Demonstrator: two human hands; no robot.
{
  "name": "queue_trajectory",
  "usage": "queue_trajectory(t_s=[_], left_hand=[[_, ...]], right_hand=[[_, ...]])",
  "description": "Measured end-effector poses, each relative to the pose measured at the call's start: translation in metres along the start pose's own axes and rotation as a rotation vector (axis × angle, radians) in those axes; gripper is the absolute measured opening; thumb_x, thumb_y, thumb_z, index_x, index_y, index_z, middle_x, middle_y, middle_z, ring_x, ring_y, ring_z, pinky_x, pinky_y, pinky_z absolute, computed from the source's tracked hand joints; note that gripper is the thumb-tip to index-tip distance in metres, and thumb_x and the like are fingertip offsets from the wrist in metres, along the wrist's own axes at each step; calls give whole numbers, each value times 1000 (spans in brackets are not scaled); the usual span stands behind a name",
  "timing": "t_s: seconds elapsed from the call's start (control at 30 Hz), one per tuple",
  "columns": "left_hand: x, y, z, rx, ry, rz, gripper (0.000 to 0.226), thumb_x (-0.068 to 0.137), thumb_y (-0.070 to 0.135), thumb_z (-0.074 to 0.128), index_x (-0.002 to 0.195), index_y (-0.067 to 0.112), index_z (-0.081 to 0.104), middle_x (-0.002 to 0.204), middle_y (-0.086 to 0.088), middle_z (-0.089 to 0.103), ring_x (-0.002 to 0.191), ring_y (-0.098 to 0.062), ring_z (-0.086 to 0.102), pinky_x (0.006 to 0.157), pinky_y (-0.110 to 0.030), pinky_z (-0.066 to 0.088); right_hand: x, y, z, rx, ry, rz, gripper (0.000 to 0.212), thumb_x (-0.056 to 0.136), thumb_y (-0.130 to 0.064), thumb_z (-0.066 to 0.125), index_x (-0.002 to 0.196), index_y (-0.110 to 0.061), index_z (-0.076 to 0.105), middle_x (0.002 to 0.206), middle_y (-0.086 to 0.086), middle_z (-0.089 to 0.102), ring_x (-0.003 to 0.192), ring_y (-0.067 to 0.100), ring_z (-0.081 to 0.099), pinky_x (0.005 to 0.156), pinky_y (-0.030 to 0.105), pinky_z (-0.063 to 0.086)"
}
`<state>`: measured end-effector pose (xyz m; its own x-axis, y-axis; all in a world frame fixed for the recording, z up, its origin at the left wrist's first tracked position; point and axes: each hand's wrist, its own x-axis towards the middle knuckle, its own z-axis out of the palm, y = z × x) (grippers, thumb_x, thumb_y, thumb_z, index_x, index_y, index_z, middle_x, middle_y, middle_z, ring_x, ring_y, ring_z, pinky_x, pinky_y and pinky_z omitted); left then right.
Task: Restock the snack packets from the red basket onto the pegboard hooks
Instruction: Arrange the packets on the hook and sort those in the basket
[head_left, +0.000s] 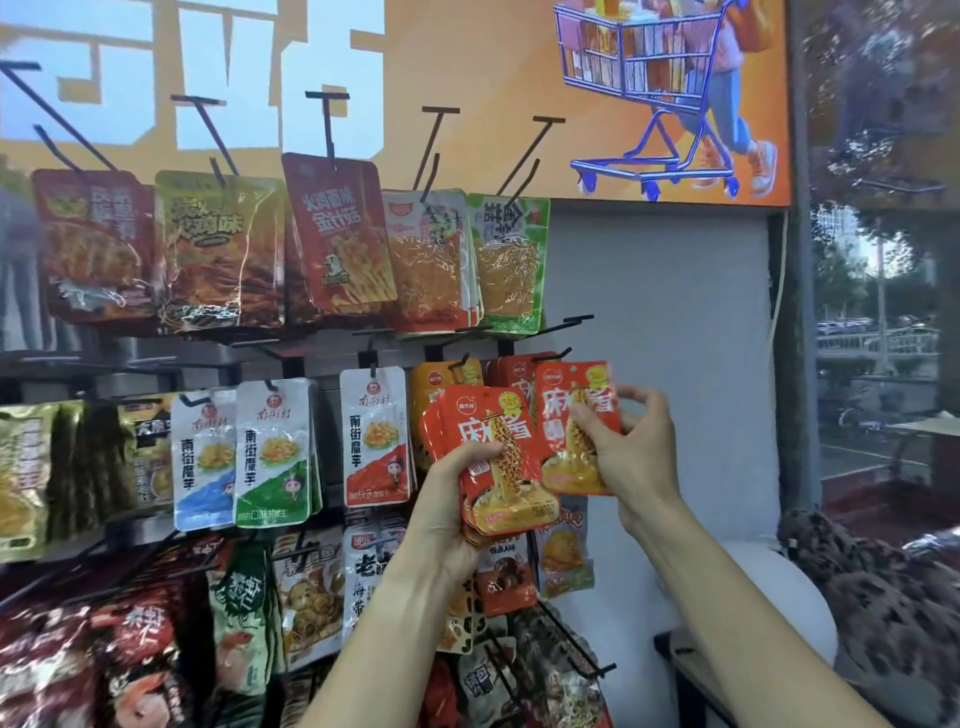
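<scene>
Right of centre in the frame, the left hand (457, 499) clasps a small stack of red snack packets (493, 462), thumb across the front and fingers behind, fanned slightly so several edges show. Just to the right, the right hand (631, 447) pinches a single red packet (576, 426) of the same kind by its middle and right edge, held upright near a hook (553, 357) on the middle row, where matching red packets already hang. The red basket is not in view.

These packets look light and thin — soft, glossy foil that bends easily and would likely slide against its neighbours, so the stack needs a firm clasp low down. The single packet is probably best held near its upper half, leaving the hang hole at the top free and steady enough to thread over the hook tip; a grip too low would let the top flop.

There is no surface here — the packets go on a pegboard rack (332, 358) filling the left and centre, with three rows of hanging packets on black hooks. Above it, across the upper frame, runs an orange poster (493, 78) with a shopping cart drawn on it. A pale wall (665, 291) lies right of the rack, and at the far right glass shows trees and a street outside.
</scene>
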<state>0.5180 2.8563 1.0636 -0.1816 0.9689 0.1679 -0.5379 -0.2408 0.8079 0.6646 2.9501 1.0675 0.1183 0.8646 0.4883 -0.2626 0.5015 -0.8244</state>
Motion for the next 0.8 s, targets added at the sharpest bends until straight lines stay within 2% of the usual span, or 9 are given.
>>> queue_trajectory(t_s=[0.1,0.27,0.37,0.47,0.63,0.73,0.8], left_hand=[[1,2,0,7,-14,30,33,83,4,71,115,7,69,103,-16,77,82,-33,75,89,-56,61],[4,5,8,14,-29,40,29,88,3,69,117,6,69,106,-18,77,87,-35,75,93,-59,58],[4,5,10,22,-35,41,31,84,3,70,115,6,70,110,-19,75,91,-36,73,92,-58,59],[4,6,11,26,-36,39,38,78,4,73,116,7,69,112,-19,73,94,-37,71,88,-57,61],[3,8,10,15,-37,30,34,87,2,69,121,6,68,111,-19,76,88,-35,75,80,-52,65],[3,8,10,18,-40,27,31,88,1,68,119,6,68,107,-18,77,86,-34,76,77,-50,66],[6,10,11,35,-33,28,31,89,2,68,120,6,67,103,-17,78,84,-33,77,79,-50,65]], right_hand=[[19,-12,-5,2,-38,-90,53,92,-18,78,128,-34,42,100,6,76,78,22,78,63,44,64],[45,-12,2,-177,-79,-144,41,96,-21,75,129,-36,55,119,3,70,90,17,75,69,42,66],[51,-8,4,-215,-93,-128,41,96,-22,74,130,-36,57,123,2,68,97,21,73,78,46,65],[54,-6,6,-232,-104,-116,43,96,-22,75,133,-35,58,122,3,68,99,23,73,80,48,65],[60,-3,8,-287,-82,-88,46,95,-21,76,137,-31,60,119,0,66,102,23,71,82,44,64],[69,1,24,-406,-73,-79,46,94,-24,76,136,-30,60,119,-1,65,105,24,69,89,49,62],[77,4,39,-512,-97,-85,45,95,-27,74,138,-27,60,127,1,68,112,27,68,97,50,58]])
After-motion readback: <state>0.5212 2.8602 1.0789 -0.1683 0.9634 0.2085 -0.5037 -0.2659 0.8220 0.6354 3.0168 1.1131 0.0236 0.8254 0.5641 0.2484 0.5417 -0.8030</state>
